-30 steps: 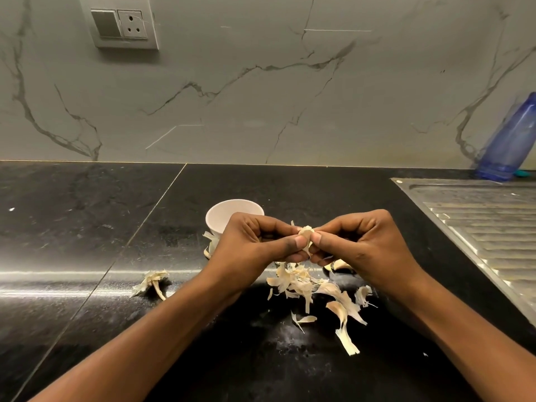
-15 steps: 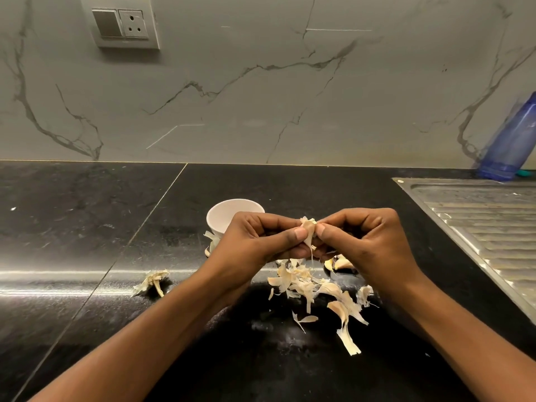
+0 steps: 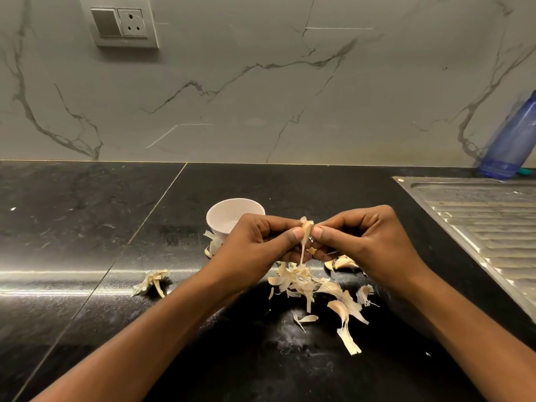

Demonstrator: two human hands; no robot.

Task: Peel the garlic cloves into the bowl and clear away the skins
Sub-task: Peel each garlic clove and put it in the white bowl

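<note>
Both hands meet above the black counter, pinching one garlic clove [image 3: 306, 227] between the thumbs. My left hand [image 3: 255, 242] grips it from the left, my right hand [image 3: 356, 242] from the right. A thin strip of skin hangs down from the clove. A small white bowl [image 3: 224, 214] stands just behind my left hand, partly hidden by it. Loose garlic skins [image 3: 313, 288] lie in a pile under my hands. Unpeeled cloves [image 3: 342, 262] sit below my right hand.
A garlic stem scrap [image 3: 153, 281] lies alone to the left. More skin rests against the bowl's base [image 3: 214, 242]. A steel sink drainboard [image 3: 487, 227] takes the right side, a blue bottle [image 3: 513, 140] behind it. A marble wall with a socket [image 3: 121, 23] closes the back.
The hands have shifted slightly and a strip of skin now hangs lower from the clove, pulled away from it. Everything on the counter stays put.
</note>
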